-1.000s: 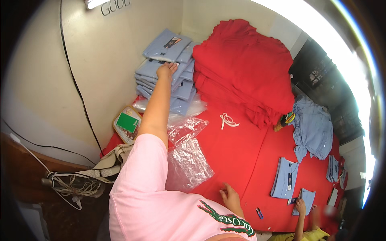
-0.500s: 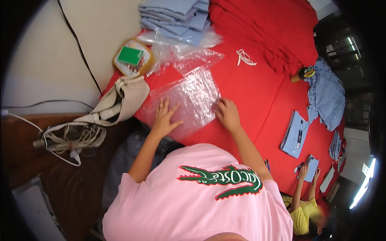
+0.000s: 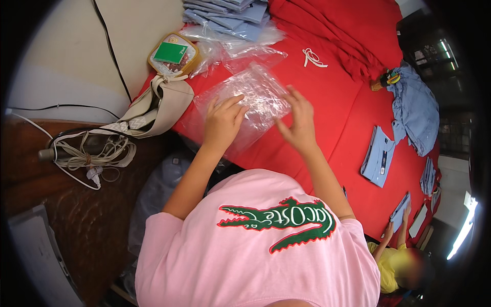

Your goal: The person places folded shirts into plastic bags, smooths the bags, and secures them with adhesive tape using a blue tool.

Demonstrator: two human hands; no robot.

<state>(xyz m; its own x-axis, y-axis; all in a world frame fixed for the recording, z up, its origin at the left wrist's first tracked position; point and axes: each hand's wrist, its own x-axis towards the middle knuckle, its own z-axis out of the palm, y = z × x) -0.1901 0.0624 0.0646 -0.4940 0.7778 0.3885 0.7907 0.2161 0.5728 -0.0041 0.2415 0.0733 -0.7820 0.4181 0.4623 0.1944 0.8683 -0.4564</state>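
Note:
A clear plastic bag (image 3: 258,94) lies on the red-covered table (image 3: 327,133) before me, wrinkled and catching the light. My left hand (image 3: 223,122) rests over its left part with the fingers stretched across the film, open. At the bag's right edge is my right hand (image 3: 300,123), thumb and fingers spread apart, also open. Neither hand visibly grips anything. More crumpled clear plastic bags (image 3: 225,45) lie beyond, beneath and in front of a stack of folded blue garments (image 3: 230,15).
An open tub (image 3: 192,64) with a green notebook (image 3: 171,52) stands left, near a cream bag (image 3: 171,105) and coiled cables (image 3: 97,151). White strips (image 3: 313,58), red cloth (image 3: 337,36) and blue garments (image 3: 378,156) lie right. A person in yellow (image 3: 391,268) handles a folded blue piece.
My left hand has moved up and right across the bag, its fingers now turned rightward. My right hand has lifted slightly and opened wider. The bag has shifted a little.

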